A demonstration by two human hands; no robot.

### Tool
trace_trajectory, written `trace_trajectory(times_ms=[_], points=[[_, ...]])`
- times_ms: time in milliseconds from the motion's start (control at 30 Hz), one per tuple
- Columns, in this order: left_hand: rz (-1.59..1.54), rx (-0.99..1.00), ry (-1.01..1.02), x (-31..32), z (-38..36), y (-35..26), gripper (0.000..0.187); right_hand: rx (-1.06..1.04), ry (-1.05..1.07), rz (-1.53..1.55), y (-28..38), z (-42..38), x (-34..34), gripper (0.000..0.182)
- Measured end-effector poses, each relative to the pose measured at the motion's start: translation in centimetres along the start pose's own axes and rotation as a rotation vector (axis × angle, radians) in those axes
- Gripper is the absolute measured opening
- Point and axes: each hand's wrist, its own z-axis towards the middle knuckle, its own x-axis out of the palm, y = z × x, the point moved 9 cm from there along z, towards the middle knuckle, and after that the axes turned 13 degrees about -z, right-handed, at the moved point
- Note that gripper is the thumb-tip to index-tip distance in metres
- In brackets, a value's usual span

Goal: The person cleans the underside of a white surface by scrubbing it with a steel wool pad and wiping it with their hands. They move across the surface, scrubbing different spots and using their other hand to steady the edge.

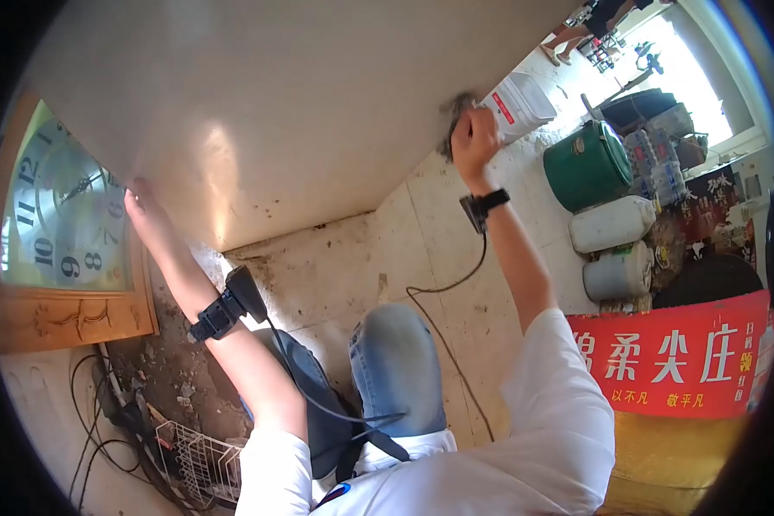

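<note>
A large pale metal-looking panel (pixel 301 103) fills the upper view, with brown specks near its lower edge. My left hand (pixel 149 215) lies against the panel's left edge beside a wood-framed clock (pixel 69 206). Its fingers look stretched out, though they are partly hidden. At the panel's right edge, my right hand (pixel 476 142) is closed around a dark grey scourer (pixel 449 142), which looks like steel wool but is blurred. Both wrists wear black straps with small devices; a cable (pixel 451 344) runs from the right one.
A white bucket (pixel 518 103) stands just beyond my right hand. Farther right are a green lidded drum (pixel 586 165), white plastic jugs (pixel 612 225) and a red banner (pixel 671 357). A white wire rack (pixel 199 464) and black cables (pixel 103 447) lie lower left. Another person's legs (pixel 568 39) show at the top right.
</note>
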Motion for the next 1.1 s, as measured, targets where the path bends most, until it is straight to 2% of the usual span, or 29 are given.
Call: trace_trajectory(times_ms=[100,167,233,333,367,467,500,600,633,733,800,867,967,1067,1100], points=[[-0.003,-0.017,-0.009,-0.1,0.3,0.3,0.046,-0.039,0.07,-0.009,0.7,1.7,-0.8,0.007],[0.012,-0.024,0.005,-0.3,0.6,0.6,0.046,0.135,-0.077,0.065,0.3,6.7,-2.2,0.008],[0.037,-0.03,0.03,-0.5,0.9,0.8,0.046,0.249,-0.177,0.086,-0.8,7.2,-1.9,0.009],[0.052,-0.006,0.061,-0.1,0.5,0.3,0.045,0.01,0.071,0.066,1.9,2.3,-0.4,0.007],[0.055,-0.017,0.054,-0.3,0.9,0.6,0.045,-0.008,0.121,0.078,2.0,2.6,-0.5,0.007],[0.065,-0.036,0.029,-1.2,1.2,1.6,0.046,0.354,-0.119,0.011,-3.1,5.2,-1.6,0.006],[0.057,-0.017,0.022,-1.0,1.0,1.4,0.047,0.29,-0.167,-0.045,-2.4,5.3,-1.7,0.004],[0.04,-0.002,0.031,-0.5,1.0,0.9,0.048,0.034,0.1,0.029,1.5,4.8,-0.8,0.002],[0.032,-0.017,0.028,-0.5,0.8,1.0,0.047,0.103,0.092,-0.078,-0.1,4.5,-0.6,0.002],[0.056,-0.044,0.042,-0.7,1.3,1.6,0.047,0.311,-0.026,-0.049,-2.6,4.8,-0.6,0.004],[0.065,-0.046,0.054,-0.6,1.5,1.3,0.047,-0.095,0.089,0.052,2.8,4.6,-0.7,0.005],[0.058,-0.056,0.065,-0.6,1.1,1.3,0.046,0.057,0.076,-0.007,0.6,4.7,-0.5,0.006],[0.064,-0.024,0.052,-0.6,0.8,1.0,0.046,0.267,-0.117,-0.07,-0.2,4.5,-1.2,0.007],[0.053,-0.033,0.034,-0.7,0.9,1.2,0.044,-0.151,0.106,0.077,4.7,3.6,-0.4,0.006],[0.05,-0.033,0.052,-0.5,1.0,1.4,0.044,-0.083,0.069,0.033,3.1,3.9,-0.6,0.005]])
